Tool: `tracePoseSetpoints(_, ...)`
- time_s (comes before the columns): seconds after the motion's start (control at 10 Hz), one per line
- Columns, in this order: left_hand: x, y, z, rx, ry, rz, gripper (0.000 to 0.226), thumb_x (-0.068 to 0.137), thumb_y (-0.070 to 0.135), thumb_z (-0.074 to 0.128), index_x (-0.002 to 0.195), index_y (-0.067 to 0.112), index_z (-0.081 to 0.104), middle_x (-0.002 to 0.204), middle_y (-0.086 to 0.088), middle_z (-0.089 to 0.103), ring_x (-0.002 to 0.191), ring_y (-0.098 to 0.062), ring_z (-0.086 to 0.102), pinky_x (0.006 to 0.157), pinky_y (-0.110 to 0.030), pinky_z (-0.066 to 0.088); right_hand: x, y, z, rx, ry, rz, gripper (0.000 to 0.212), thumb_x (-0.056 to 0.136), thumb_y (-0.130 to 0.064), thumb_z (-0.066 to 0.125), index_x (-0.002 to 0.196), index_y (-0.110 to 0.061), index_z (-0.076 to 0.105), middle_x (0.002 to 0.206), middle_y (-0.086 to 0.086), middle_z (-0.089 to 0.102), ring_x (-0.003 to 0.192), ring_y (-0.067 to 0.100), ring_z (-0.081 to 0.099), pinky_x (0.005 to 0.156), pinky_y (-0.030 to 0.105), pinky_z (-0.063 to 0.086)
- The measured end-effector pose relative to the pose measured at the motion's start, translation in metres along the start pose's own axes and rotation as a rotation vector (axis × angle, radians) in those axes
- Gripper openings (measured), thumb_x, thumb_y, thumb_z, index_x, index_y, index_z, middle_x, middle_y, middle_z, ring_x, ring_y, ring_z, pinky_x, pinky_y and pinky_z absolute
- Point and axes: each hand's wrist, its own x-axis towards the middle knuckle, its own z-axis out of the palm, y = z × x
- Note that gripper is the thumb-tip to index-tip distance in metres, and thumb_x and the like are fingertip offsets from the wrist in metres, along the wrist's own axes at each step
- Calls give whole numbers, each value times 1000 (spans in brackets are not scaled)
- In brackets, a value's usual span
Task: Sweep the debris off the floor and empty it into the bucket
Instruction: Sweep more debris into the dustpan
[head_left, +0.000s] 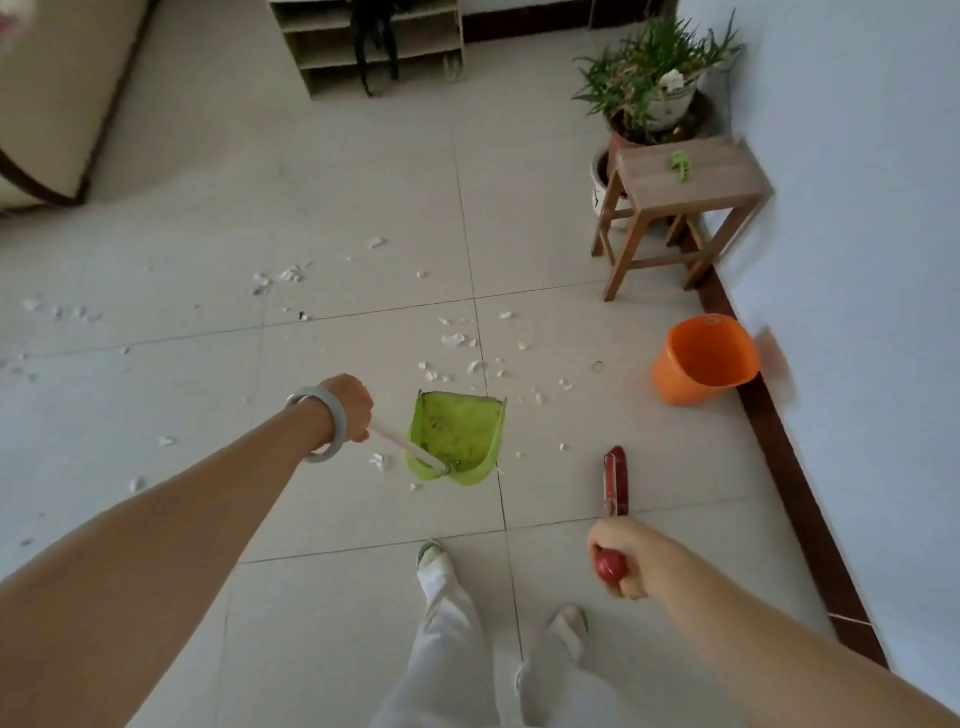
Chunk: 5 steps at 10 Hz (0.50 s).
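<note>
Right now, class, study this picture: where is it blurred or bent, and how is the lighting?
Head view: wide-angle distortion bends the floor tiles' grout lines; motion blur smears the white wall beside the orange plastic bucket; light is soft and even, without hard shadows under the wooden stool.

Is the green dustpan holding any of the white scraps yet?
Empty: the dustpan shows only bare, smudged green inside, while the white scraps lie on the floor around it.
</note>
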Motion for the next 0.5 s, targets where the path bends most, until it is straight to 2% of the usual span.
tracePoseSetpoints(0.1,31,-43,-17,280,2,-3,34,92,2,49,124,-3,59,126,-17,61,113,-28,62,95,-35,52,-15,-24,41,22,-62,-22,24,79,4,47,101,-4,46,91,18,49,62,23,47,39,20,39)
tracePoseSetpoints(0.2,42,-77,-37,446,27,-30,34,93,9,48,125,2,59,128,-13,60,117,-25,59,98,-29,49,-30,-51,87,22,-120,-43,17,78,6,44,90,-5,46,82,15,48,59,22,46,38,18,39)
tracePoseSetpoints(0.3,52,-111,-58,565,46,3,32,96,15,41,120,10,62,124,-4,62,116,-19,59,93,-25,47,-43,-82,134,-17,-198,-40,14,78,4,43,80,-9,48,68,10,49,53,19,46,37,16,41)
tracePoseSetpoints(0.4,64,-148,-82,632,10,-44,32,97,16,40,120,10,61,125,-3,62,117,-19,58,93,-25,47,-57,-115,177,-67,-262,-58,17,81,3,43,70,-10,47,56,8,47,47,16,44,37,14,38)
tracePoseSetpoints(0.5,71,-183,-103,844,-82,26,37,100,18,35,127,10,58,130,-2,58,124,-20,53,101,-28,45,-63,-144,210,-98,-295,-101,18,80,3,43,67,-10,46,57,7,44,44,15,43,37,18,35)
